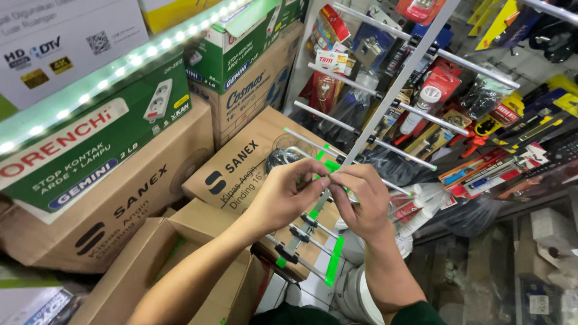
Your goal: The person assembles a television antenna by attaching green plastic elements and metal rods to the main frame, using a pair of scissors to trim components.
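Observation:
A long metal antenna point(391, 90) with a square silver boom and several thin cross rods runs from the upper right down toward me. Green plastic clips and a green bar point(333, 260) sit near its lower end. My left hand point(283, 195) and my right hand point(361, 201) meet at the boom's middle, fingertips pinched together on a small green-tipped part of the antenna. Both forearms reach up from the bottom of the view.
Stacked brown cardboard boxes point(241, 168) and green-and-white boxes point(90, 150) fill the left side. A lit LED strip point(120, 66) runs along a shelf edge. Hanging packaged hardware point(469, 102) covers the right wall. A white bucket point(361, 298) stands below.

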